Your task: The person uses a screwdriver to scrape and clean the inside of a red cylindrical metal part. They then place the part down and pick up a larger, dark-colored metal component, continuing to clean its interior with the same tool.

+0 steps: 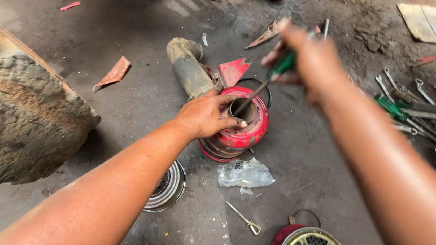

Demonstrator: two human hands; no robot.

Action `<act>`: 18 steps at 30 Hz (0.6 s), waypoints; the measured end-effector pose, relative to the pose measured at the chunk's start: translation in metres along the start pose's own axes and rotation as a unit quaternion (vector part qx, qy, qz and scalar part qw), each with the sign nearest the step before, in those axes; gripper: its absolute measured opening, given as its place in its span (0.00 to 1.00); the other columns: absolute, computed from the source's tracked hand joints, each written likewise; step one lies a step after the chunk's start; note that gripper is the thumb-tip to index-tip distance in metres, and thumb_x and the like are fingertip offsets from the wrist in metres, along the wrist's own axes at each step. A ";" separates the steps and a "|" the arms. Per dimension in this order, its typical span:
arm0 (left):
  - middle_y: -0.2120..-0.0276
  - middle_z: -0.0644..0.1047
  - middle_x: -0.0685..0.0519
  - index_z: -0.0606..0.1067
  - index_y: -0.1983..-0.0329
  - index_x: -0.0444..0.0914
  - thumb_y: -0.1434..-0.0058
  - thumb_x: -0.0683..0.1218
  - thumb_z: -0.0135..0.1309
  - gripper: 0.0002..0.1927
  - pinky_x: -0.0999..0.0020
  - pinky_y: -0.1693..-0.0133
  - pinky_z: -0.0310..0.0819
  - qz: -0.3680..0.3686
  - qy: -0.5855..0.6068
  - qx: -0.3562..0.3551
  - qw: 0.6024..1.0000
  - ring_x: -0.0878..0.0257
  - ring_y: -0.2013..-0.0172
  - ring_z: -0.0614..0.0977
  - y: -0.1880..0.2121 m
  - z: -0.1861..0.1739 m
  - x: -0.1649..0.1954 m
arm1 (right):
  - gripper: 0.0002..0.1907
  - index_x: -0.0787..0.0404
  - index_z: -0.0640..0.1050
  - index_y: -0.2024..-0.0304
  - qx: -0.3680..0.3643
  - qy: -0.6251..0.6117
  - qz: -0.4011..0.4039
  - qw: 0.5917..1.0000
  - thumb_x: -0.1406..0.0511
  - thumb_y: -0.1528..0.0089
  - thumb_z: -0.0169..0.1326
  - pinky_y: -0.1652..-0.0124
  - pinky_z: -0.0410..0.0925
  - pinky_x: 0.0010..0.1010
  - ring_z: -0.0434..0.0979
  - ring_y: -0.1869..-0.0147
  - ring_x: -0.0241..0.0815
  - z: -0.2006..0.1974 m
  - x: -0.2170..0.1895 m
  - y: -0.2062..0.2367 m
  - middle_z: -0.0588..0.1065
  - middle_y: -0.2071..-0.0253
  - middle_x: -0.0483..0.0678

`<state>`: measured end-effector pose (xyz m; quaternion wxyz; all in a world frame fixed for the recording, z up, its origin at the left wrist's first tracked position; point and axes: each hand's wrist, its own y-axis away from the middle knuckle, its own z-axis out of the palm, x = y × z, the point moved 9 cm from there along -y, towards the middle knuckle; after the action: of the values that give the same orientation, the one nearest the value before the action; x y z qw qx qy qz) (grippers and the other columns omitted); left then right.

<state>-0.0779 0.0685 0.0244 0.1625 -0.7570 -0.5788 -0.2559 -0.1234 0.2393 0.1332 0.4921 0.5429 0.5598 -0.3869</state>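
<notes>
Both hands are busy with one red metal housing (238, 130) that stands on the concrete floor (304, 163). Left hand (205, 115) has its grip closed on the upper rim of the housing, with the fingers over the edge of the round opening. Right hand (309, 57) has its grip closed around the green handle of a screwdriver (264, 84), and the thin shaft goes down at a slant into the opening. Just behind the housing lies a dusty grey pipe elbow (187, 66). Near the front of the housing lies a crumpled clear plastic bag (245, 173), and a small key-like tool (243, 218) lies below it. To the right, well apart, many spanners (422, 99) are spread on the floor.
</notes>
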 end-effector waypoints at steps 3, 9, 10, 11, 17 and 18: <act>0.45 0.72 0.44 0.73 0.35 0.53 0.51 0.68 0.62 0.40 0.52 0.44 0.68 0.008 -0.005 0.014 1.000 0.45 0.42 0.74 -0.004 0.001 0.002 | 0.26 0.65 0.77 0.61 -0.036 -0.058 -0.023 0.997 0.48 0.43 0.62 0.77 0.77 0.36 0.81 0.73 0.41 0.034 0.014 0.003 0.80 0.70 0.49; 0.40 0.69 0.43 0.74 0.37 0.51 0.53 0.69 0.65 0.41 0.52 0.42 0.67 0.008 0.005 0.029 1.000 0.44 0.40 0.72 -0.008 0.003 -0.004 | 0.27 0.60 0.76 0.65 0.012 -0.050 -0.142 0.989 0.43 0.41 0.58 0.77 0.71 0.31 0.85 0.71 0.39 -0.005 -0.035 -0.012 0.79 0.76 0.46; 0.38 0.67 0.42 0.75 0.37 0.51 0.53 0.69 0.66 0.40 0.51 0.43 0.66 0.031 0.000 0.044 0.999 0.42 0.40 0.71 -0.007 -0.001 0.000 | 0.27 0.60 0.75 0.65 0.015 -0.077 -0.150 0.986 0.43 0.40 0.58 0.76 0.70 0.30 0.86 0.70 0.40 -0.011 -0.043 -0.012 0.78 0.76 0.46; 0.40 0.69 0.42 0.74 0.37 0.52 0.53 0.69 0.65 0.41 0.51 0.43 0.67 0.019 -0.004 0.032 0.999 0.43 0.41 0.72 -0.007 0.000 -0.002 | 0.27 0.59 0.74 0.65 0.020 -0.103 -0.157 0.982 0.43 0.39 0.58 0.75 0.69 0.30 0.86 0.69 0.40 -0.013 -0.046 -0.011 0.77 0.76 0.45; 0.46 0.73 0.42 0.73 0.35 0.60 0.54 0.69 0.63 0.40 0.52 0.43 0.69 0.000 0.003 0.003 1.000 0.44 0.43 0.75 -0.009 0.003 0.000 | 0.23 0.66 0.78 0.66 0.037 -0.039 -0.105 0.993 0.51 0.33 0.63 0.71 0.67 0.29 0.69 0.70 0.31 0.033 0.035 -0.003 0.72 0.73 0.42; 0.48 0.74 0.42 0.72 0.35 0.60 0.54 0.69 0.63 0.40 0.53 0.43 0.70 -0.004 0.001 0.001 1.000 0.45 0.43 0.76 -0.009 0.004 -0.001 | 0.21 0.64 0.78 0.67 0.039 -0.062 -0.094 0.993 0.52 0.34 0.62 0.73 0.67 0.29 0.72 0.72 0.32 0.031 0.046 -0.010 0.74 0.73 0.42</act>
<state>-0.0862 0.0727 0.0203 0.1623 -0.7541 -0.5822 -0.2570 -0.1263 0.2185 0.0811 0.4658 0.4816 0.5615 -0.4856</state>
